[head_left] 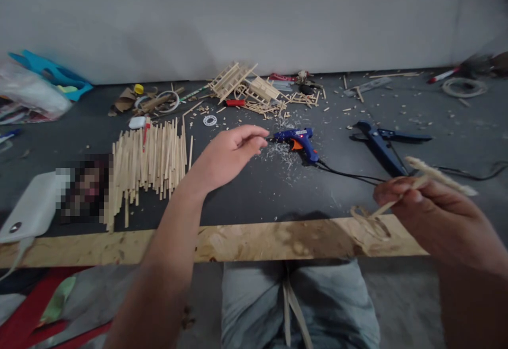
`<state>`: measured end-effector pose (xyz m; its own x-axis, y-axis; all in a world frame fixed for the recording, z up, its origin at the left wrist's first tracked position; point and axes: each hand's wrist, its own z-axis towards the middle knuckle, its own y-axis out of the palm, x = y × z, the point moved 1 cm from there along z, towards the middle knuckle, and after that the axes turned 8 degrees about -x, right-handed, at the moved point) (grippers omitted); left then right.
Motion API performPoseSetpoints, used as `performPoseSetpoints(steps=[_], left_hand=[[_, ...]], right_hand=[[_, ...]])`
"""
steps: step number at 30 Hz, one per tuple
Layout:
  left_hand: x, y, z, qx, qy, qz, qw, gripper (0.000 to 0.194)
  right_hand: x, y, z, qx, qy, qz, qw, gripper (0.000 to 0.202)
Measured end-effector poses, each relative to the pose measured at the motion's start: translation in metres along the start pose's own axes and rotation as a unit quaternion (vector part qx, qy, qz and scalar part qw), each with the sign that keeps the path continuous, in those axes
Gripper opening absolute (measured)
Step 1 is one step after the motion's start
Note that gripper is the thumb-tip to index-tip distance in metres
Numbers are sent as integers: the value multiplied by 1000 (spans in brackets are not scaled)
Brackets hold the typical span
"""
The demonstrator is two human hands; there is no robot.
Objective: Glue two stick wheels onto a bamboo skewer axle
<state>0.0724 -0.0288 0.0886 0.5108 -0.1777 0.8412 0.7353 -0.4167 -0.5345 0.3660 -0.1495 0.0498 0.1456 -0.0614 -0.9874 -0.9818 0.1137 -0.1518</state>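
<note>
My left hand (232,155) reaches over the dark tabletop with fingers loosely stretched and slightly bent, nothing visible in them. Just right of its fingertips lies a blue glue gun (299,140) with an orange trigger and a small red light. On the right, my right hand (432,211) is closed on a thin wooden stick (386,208). Thin curved wooden loops (371,223) show at the stick's lower end, over the table's front edge. A thicker pale strip (440,176) shows behind the fingers; whether it joins the stick is unclear.
Many wooden sticks (151,158) lie left of my left forearm. Small wooden structures (257,88) and scraps stand at the back. Blue cutters (381,148) lie beyond my right hand. A white device (32,206) is at the left, and a black cable (349,173) trails right.
</note>
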Motion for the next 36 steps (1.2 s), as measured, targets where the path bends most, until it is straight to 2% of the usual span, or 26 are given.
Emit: performPoseSetpoints(steps=[3,5,8,12,14,16,18,22,25,28,32,36], left_hand=[[25,-4,-2,-119,12,38,992,31],[36,-8,-1,-143,-1,67,988,33],[49,-17,-2,-87,-12,101,991,34],[66,-27,-7,-18,28,142,989,35],[65,-30,-6,4,46,137,990,34],[49,-31,0,28,42,131,990,30],[20,-30,8,47,8,156,987,26],[-52,-22,17,22,-106,208,972,33],[-86,-16,12,13,-151,242,958,36],[-100,-15,4,41,-176,258,949,31],[-108,-21,-2,95,-183,263,942,33],[-101,-16,-7,128,-160,248,947,30]], right_hand=[[1,0,0,-44,-1,55,998,8],[3,-1,0,-40,9,54,998,8],[7,-4,1,-33,33,39,998,11],[12,-7,4,-33,30,29,999,13],[14,-7,5,-33,32,13,999,13],[15,-6,5,-31,33,2,999,14],[15,-5,5,-34,37,6,999,14],[13,1,5,-54,32,8,998,13],[9,6,4,-65,21,-35,997,17],[7,11,3,-83,16,-45,995,20],[11,22,3,-112,12,-6,994,18],[17,41,9,-136,26,17,990,23]])
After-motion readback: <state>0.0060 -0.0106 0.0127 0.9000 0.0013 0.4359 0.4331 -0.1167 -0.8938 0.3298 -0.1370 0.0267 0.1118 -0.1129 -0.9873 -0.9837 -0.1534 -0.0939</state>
